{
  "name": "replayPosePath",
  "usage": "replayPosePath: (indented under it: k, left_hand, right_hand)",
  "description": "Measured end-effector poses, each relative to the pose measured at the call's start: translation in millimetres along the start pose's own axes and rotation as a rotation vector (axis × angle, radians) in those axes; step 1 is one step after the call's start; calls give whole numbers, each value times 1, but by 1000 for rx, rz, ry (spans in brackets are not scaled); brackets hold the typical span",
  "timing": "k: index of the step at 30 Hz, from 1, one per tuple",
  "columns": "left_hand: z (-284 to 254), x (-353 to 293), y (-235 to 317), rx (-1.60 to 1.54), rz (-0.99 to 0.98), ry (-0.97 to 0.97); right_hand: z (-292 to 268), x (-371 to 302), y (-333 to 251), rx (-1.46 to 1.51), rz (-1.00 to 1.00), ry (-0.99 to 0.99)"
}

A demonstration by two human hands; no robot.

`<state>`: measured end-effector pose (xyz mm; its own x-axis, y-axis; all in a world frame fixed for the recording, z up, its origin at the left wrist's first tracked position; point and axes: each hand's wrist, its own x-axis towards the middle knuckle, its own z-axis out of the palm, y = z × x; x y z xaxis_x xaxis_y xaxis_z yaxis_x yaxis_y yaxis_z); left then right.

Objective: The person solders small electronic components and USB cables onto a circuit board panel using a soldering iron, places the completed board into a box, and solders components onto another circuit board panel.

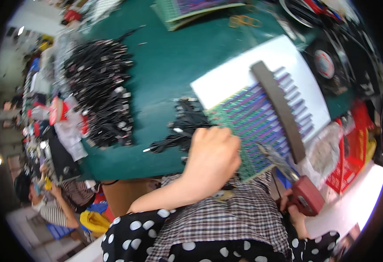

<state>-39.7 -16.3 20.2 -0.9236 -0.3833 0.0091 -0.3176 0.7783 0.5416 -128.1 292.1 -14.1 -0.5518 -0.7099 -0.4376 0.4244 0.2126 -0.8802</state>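
Note:
My left hand (pixel 215 150) is closed, its fingers curled over the left edge of a green circuit board panel (pixel 243 126). Whatever it pinches is hidden from view. Beside its knuckles lies a small pile of black cables (pixel 187 120) with light metal ends. Rows of purple and white strips cross the panel, and a dark grey bar (pixel 281 111) lies across them. Low on the right, my right hand (pixel 297 215) is wrapped round a red gun-shaped tool (pixel 307 196). The tool's metal nose points up and left over the panel's lower right part.
A large heap of black cables (pixel 99 91) covers the left of the green table (pixel 165 56). White sheet (pixel 222 83) lies under the panel. More panels (pixel 195 8) and rubber bands (pixel 243 21) sit at the back. A plastic bag (pixel 324 150) and red basket (pixel 348 166) stand right. Another person (pixel 54 207) sits far left.

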Motion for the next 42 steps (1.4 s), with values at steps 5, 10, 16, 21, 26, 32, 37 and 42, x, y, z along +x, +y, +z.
replayPosePath:
  k: [5,10,16,21,26,32,37,42]
  left_hand:
    - [11,-3,1,-17,45,94]
    - [-14,-17,-9,-201,109,133]
    - [-96,-72,-91,521,-337,359]
    - [-111,-88,-122,507,-340,229]
    - [-114,-80,-131,339,-99,301]
    - [-71,-45,-65,-69,9,174]
    - [-23,-20,-28,-66,362,111]
    - [-6,-12,-19,95,546,45]
  right_hand:
    - [20,13,-17,-53,-98,134]
    - [14,25,-16,-141,-210,136]
    - [18,22,-15,-76,-193,168]
    - [10,23,-4,-69,-241,84]
    - [16,17,-18,-28,-122,79]
    - [20,16,-19,68,-85,10]
    - [20,17,-15,9,-123,27]
    - [23,11,-24,59,-89,42]
